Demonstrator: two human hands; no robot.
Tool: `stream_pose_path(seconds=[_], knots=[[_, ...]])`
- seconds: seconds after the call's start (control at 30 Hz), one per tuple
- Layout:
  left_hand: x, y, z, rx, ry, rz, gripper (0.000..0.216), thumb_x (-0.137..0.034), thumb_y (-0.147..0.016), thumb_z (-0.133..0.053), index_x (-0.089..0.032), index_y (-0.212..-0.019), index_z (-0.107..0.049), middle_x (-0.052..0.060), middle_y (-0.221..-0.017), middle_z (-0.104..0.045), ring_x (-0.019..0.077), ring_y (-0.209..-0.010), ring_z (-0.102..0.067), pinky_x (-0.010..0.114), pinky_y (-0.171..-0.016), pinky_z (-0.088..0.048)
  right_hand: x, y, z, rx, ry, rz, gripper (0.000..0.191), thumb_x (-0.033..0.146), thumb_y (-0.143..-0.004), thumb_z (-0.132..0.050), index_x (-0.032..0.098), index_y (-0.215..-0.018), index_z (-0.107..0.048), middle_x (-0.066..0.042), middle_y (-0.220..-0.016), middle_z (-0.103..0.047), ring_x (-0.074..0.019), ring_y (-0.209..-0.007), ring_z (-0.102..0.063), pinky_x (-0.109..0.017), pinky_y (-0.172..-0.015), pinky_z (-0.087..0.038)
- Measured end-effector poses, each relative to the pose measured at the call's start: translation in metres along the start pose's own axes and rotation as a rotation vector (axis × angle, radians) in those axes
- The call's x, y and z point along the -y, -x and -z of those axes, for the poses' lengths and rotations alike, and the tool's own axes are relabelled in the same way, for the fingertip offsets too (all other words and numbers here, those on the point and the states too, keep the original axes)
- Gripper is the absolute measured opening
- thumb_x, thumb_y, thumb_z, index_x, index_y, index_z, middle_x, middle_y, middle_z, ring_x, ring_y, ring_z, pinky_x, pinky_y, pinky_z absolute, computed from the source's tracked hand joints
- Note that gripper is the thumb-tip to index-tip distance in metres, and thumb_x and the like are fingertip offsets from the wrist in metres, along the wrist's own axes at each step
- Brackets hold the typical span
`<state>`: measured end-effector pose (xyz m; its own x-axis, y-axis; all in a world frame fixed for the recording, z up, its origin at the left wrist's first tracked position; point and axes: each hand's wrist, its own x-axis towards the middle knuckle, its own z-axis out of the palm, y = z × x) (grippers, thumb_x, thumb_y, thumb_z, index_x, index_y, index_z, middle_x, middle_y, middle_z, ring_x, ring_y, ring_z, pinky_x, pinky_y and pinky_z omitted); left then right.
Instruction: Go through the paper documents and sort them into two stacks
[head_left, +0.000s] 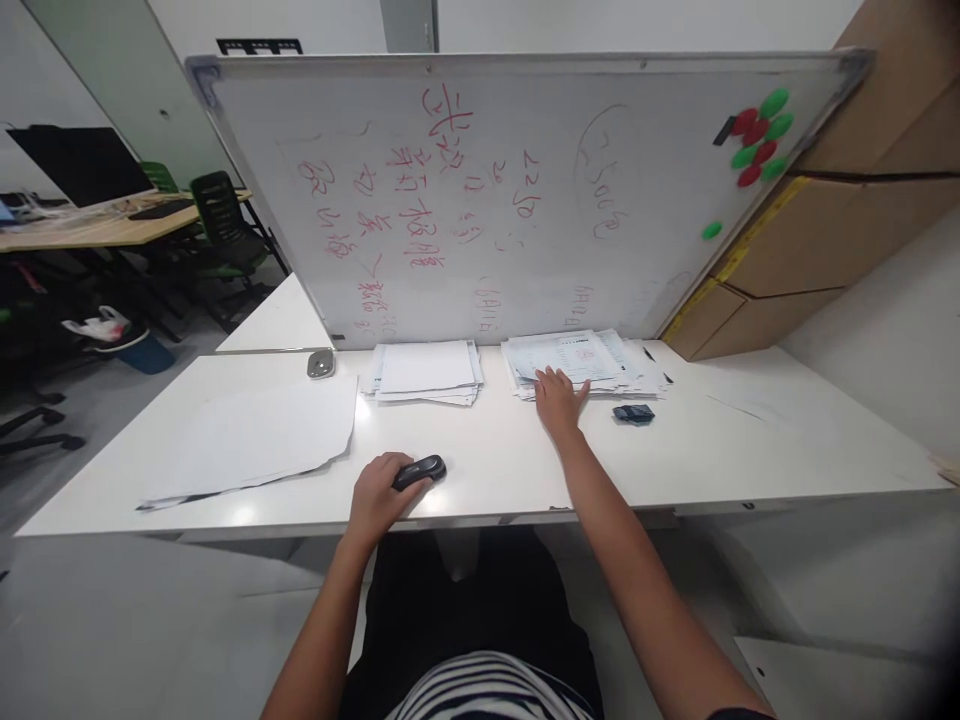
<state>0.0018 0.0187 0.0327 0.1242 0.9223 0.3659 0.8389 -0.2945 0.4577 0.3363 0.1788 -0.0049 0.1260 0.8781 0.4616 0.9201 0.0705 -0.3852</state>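
My left hand (375, 495) is wrapped round a black stapler (430, 468) close to the table's front edge. Farther forward and to the right, my right hand (559, 402) rests its fingers, thumb apart, on the near edge of a stack of printed papers (574, 352). Left of that stack lies a second pile of papers (427, 368) with a blank white sheet on top. A small dark blue packet-like object (634, 414) sits just right of my right hand.
A whiteboard (450, 200) with red writing and magnets stands behind the stacks. Cardboard boxes (817, 225) are piled at the right. Large white sheets (255, 440) lie on the table's left, near a small silver-grey object (321, 364). Two dark pen-like things (668, 378) lie by the right stack.
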Motion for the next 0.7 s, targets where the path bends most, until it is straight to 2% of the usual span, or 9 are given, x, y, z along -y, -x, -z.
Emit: stream_pose_path(seconds=[0.17, 0.4, 0.5, 0.7], knots=[[0.0010, 0.0003, 0.0006, 0.022, 0.004, 0.016, 0.026, -0.046, -0.079, -0.063, -0.024, -0.093, -0.060, 0.003, -0.092, -0.065, 0.0210, -0.088, -0.061, 0.033, -0.074, -0.048, -0.0013, -0.0013, 0.0014, 0.011, -0.057, -0.041, 0.033, 0.034, -0.093, -0.041, 0.027, -0.118, -0.061, -0.006, -0.137, -0.053, -0.0260, -0.131, -0.039, -0.066, -0.106, 0.005], [0.0040, -0.0006, -0.0012, 0.041, 0.011, 0.020, 0.027, -0.045, -0.079, -0.063, -0.024, -0.095, -0.059, 0.003, -0.095, -0.065, 0.0215, -0.090, -0.061, 0.034, -0.077, -0.048, 0.0008, -0.0030, 0.0062, 0.012, -0.120, -0.086, 0.031, 0.037, -0.091, -0.046, 0.027, -0.114, -0.064, -0.007, -0.135, -0.055, -0.0263, -0.128, -0.038, -0.059, -0.107, 0.007], [0.0043, -0.0012, -0.0011, 0.050, 0.004, 0.028, 0.027, -0.046, -0.079, -0.063, -0.024, -0.094, -0.059, 0.003, -0.096, -0.065, 0.0215, -0.091, -0.061, 0.034, -0.078, -0.049, 0.0011, -0.0036, 0.0075, 0.014, -0.149, -0.092, 0.031, 0.038, -0.091, -0.047, 0.026, -0.113, -0.065, -0.008, -0.134, -0.056, -0.0277, -0.127, -0.038, -0.057, -0.107, 0.008], [0.0051, -0.0011, -0.0018, 0.035, 0.006, 0.027, 0.027, -0.046, -0.078, -0.064, -0.024, -0.094, -0.059, 0.003, -0.095, -0.065, 0.0217, -0.090, -0.061, 0.035, -0.078, -0.049, -0.0010, -0.0045, 0.0055, 0.014, -0.160, -0.103, 0.034, 0.039, -0.093, -0.039, 0.028, -0.110, -0.066, -0.005, -0.133, -0.057, -0.0264, -0.126, -0.041, -0.062, -0.106, 0.010]])
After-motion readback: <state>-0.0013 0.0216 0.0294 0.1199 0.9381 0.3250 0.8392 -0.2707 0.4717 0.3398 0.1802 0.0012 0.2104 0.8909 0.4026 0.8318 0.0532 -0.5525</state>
